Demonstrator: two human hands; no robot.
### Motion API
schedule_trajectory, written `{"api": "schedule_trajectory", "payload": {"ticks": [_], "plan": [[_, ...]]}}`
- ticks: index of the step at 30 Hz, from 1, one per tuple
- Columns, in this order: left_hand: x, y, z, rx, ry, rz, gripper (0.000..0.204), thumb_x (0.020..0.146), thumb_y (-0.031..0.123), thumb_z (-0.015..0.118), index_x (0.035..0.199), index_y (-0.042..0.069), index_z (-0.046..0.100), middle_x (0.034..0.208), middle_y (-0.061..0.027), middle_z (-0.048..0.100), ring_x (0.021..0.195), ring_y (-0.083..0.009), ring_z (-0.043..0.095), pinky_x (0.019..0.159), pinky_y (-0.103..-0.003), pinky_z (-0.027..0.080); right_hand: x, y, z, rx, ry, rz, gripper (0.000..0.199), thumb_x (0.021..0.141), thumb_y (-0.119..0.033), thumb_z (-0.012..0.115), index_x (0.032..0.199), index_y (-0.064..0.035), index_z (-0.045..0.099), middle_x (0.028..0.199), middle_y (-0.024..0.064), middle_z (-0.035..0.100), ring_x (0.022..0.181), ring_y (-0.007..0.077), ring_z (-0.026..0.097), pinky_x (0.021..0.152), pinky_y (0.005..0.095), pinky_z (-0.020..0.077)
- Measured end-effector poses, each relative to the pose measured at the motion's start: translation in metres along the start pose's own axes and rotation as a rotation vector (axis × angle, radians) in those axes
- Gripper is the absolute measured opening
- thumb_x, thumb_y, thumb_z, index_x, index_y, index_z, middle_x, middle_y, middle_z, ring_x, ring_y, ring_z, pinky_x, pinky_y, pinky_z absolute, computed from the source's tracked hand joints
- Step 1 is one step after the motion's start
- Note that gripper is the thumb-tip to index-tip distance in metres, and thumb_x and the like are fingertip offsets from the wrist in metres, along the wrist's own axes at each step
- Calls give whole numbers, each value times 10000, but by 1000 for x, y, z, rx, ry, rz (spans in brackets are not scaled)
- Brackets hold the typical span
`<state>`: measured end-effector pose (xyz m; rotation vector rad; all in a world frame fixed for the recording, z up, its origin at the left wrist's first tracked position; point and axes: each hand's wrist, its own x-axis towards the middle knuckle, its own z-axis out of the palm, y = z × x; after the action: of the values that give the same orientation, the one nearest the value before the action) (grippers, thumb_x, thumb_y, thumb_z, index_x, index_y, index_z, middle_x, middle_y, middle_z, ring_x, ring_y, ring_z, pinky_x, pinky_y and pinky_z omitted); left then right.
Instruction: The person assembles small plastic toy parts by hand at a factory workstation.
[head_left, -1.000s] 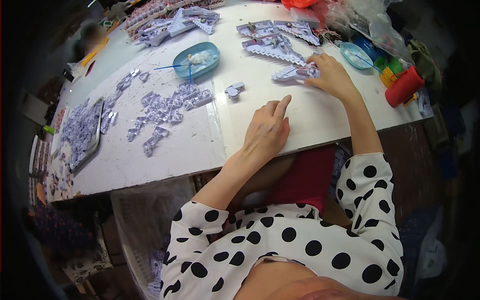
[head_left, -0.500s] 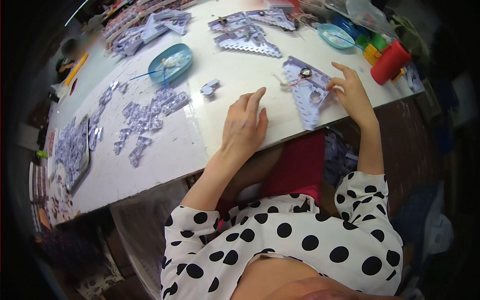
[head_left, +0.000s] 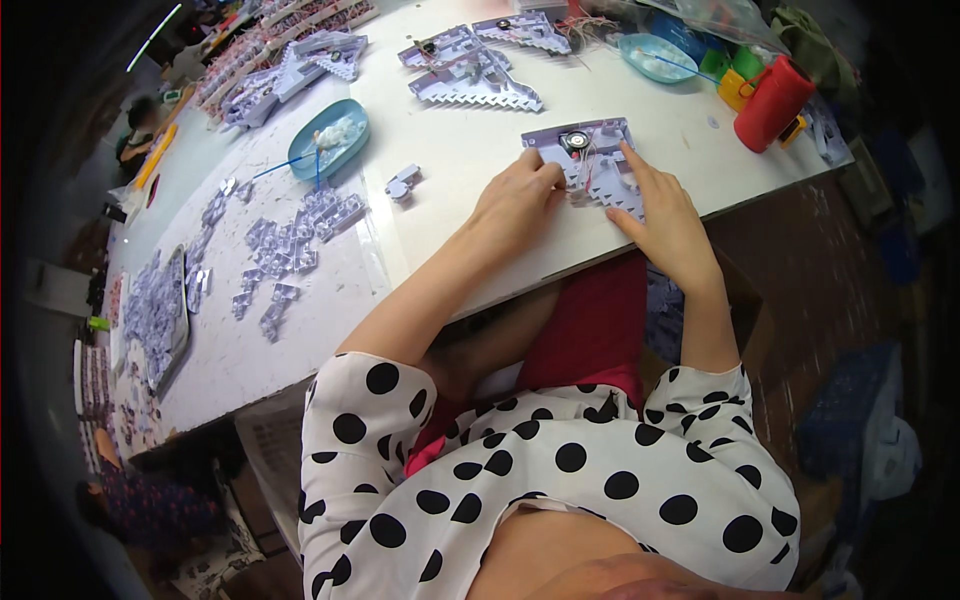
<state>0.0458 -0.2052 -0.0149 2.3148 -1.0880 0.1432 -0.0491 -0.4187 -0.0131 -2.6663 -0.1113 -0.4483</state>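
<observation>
A white table (head_left: 440, 150). Near its edge, right of centre, a lilac shell (head_left: 613, 180) lies open. The right hand (head_left: 668, 217) spreads wide, touching its right side; the left hand (head_left: 518, 200) bunches its fingertips at its left, whether gripping I cannot tell. The round part (head_left: 575, 142) looks fitted; the wires (head_left: 594, 163) seem loose, not yet settled.

Left hand (head_left: 518, 203): fingers curled, knuckles upward
Right hand (head_left: 664, 212): fingers extended, thumb spread apart
Left forearm (head_left: 408, 303): slants up rightward
Right forearm (head_left: 708, 325): nearly vertical
</observation>
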Motion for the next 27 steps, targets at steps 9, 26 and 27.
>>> {"api": "schedule_trajectory", "payload": {"ticks": [9,26,27], "plan": [[34,21,-20,-195,129,52,152,919,100,697,1025,-6,724,970,-153,679,840,-289,690,778,-358,556,-3,-10,10,196,-30,-73,859,842,-145,707,1581,-63,277,1323,259,568,1266,389,516,1123,462,351],[1,-4,-50,191,20,-10,155,831,126,744,975,72,765,1013,-134,627,978,-320,643,873,-407,523,13,-29,47,163,160,-279,663,814,-258,793,1412,-155,525,1423,179,501,1351,363,451,1180,539,279],[1,-4,-53,167,28,-37,166,829,119,744,986,68,760,1007,-134,625,976,-324,641,873,-408,525,13,-27,50,150,172,-281,631,817,-267,791,1387,-158,542,1417,178,504,1349,363,452,1183,552,271]]}}
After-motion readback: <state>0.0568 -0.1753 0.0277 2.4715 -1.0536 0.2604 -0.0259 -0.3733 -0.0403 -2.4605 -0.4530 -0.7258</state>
